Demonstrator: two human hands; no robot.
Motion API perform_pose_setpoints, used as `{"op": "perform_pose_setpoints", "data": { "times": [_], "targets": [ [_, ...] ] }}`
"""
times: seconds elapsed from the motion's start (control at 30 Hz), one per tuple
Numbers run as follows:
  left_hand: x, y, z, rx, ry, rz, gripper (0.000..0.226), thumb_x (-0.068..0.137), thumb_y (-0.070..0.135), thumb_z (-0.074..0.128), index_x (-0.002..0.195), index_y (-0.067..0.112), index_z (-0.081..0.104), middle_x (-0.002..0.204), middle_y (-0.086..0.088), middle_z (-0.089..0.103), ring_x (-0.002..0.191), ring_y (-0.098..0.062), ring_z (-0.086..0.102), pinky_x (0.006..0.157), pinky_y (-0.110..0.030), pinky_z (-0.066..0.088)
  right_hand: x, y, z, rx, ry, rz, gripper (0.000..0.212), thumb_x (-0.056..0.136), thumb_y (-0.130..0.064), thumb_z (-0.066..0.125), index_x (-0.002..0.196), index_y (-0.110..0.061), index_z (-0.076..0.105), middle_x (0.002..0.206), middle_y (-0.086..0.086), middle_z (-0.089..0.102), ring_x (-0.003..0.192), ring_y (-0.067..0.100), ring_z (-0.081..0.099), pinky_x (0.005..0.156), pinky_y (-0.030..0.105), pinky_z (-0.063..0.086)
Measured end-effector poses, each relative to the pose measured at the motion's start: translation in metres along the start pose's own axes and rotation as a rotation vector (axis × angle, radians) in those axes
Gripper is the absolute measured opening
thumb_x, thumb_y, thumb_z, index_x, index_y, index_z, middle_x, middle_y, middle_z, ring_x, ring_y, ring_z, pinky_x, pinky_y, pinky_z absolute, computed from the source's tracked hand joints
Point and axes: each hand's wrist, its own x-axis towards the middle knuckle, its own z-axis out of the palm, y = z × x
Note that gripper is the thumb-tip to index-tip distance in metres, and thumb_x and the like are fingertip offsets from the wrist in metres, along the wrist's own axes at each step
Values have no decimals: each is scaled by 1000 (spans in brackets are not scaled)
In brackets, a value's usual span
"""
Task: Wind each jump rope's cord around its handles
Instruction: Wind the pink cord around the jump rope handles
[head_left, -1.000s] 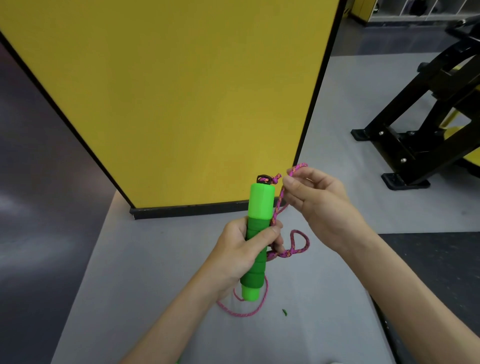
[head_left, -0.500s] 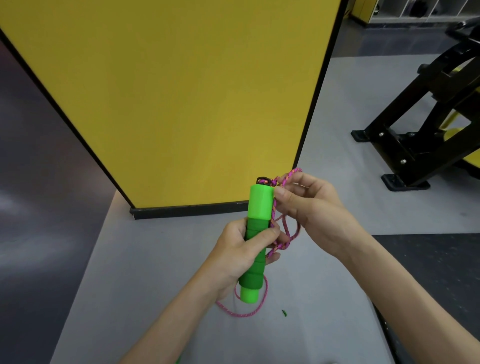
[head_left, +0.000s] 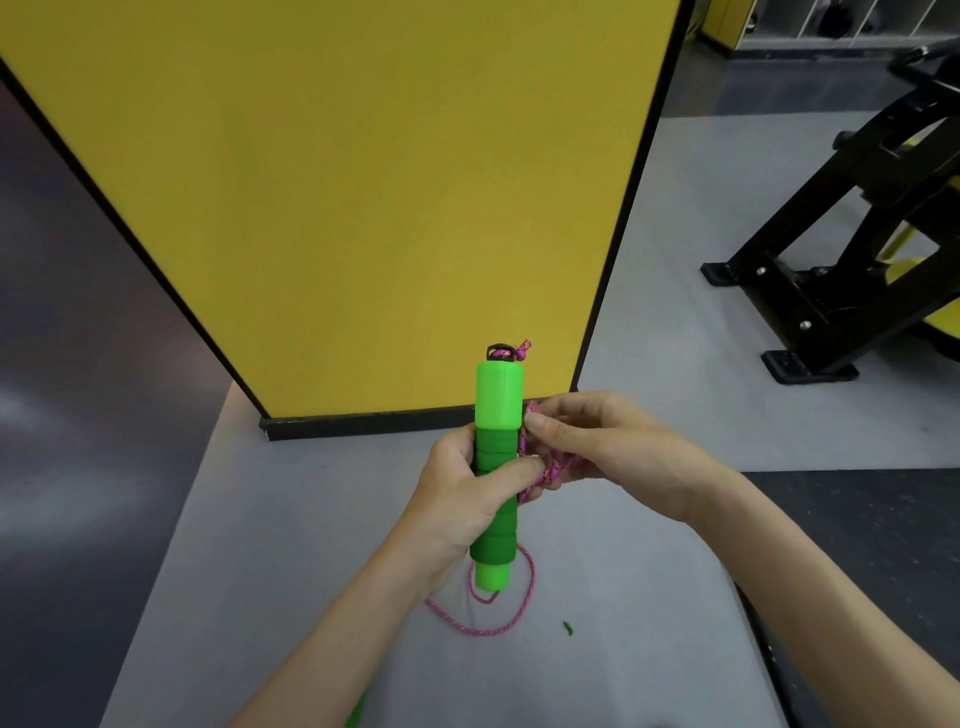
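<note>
A green jump rope handle (head_left: 497, 400) stands upright in front of me, light green at both ends with a darker foam grip in the middle. My left hand (head_left: 462, 493) grips it around the foam part. A pink braided cord (head_left: 519, 618) leaves the black loop on top of the handle, runs down its right side and hangs in a loop below. My right hand (head_left: 597, 441) pinches a bunch of that cord against the right side of the handle, just beside my left thumb.
A tall yellow panel (head_left: 363, 182) with a black base stands right behind the handle. Black gym equipment (head_left: 841, 249) stands on the grey floor at the right. A small green scrap (head_left: 569, 627) lies on the floor, and a bit of green (head_left: 356, 714) shows at the bottom edge.
My right hand has come down from the handle's top to its middle, bringing the cord loop against the handle's side. The left hand keeps its grip.
</note>
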Motion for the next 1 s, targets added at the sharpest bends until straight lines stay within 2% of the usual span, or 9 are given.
{"op": "perform_pose_setpoints", "data": {
  "times": [0.1,0.23,0.33,0.4,0.5,0.6,0.77,0.9,1.0],
  "targets": [
    [2,-3,-1,18,44,-18,14,78,3,74,84,14,66,69,-2,68,61,-12,61,60,-23,50,1,1,1,43,41,-23,19,88,-13,63,99,1,66,87,14,66,76,21,57,72,28,51],
    [4,-8,-3,40,95,-64,10,78,9,74,84,15,69,71,-1,66,67,-15,59,67,-30,49,1,-1,-3,78,101,-72,15,82,1,68,95,-5,66,85,11,64,71,18,54,63,20,50],
    [5,-9,-3,126,97,-86,3,83,11,70,86,12,71,71,-6,70,67,-17,61,65,-28,47,1,-1,-3,158,169,-94,26,68,-7,77,91,-9,66,80,5,69,66,15,59,62,19,51],
    [5,-10,-3,169,71,-109,8,85,18,69,87,10,71,79,-8,74,74,-17,68,69,-27,49,1,-1,-3,187,220,-132,29,61,-14,78,87,-9,66,71,1,70,62,11,59,59,18,50],
    [4,-10,-2,161,21,-146,18,88,26,67,88,9,71,81,-7,76,75,-14,71,68,-22,51,3,0,-5,198,275,-194,20,67,-6,78,84,-6,67,73,6,69,60,10,61,60,17,51],
    [2,-10,-2,176,-7,-146,23,84,30,71,85,7,71,75,-5,74,66,-10,68,64,-20,48,3,-1,-6,224,320,-245,25,65,-6,78,86,-2,66,75,5,71,65,14,63,62,18,52],
    [2,-6,0,79,22,-97,14,86,17,70,81,3,67,68,-9,68,63,-15,63,62,-23,50,3,-3,-3,305,311,-241,40,59,-13,76,97,-7,63,83,4,73,73,17,66,66,20,54],
    [4,-4,1,3,83,-11,6,87,9,67,83,6,68,66,-5,68,65,-16,63,65,-26,51,2,0,1,239,224,-91,55,67,-8,78,117,-11,55,101,14,70,86,23,66,81,31,57],
    [5,-6,0,-22,134,10,5,87,6,66,84,9,69,70,-4,72,68,-15,68,66,-25,52,2,2,2,183,176,15,59,73,-10,79,124,-13,50,102,13,69,88,26,67,89,43,55]
  ]
}}
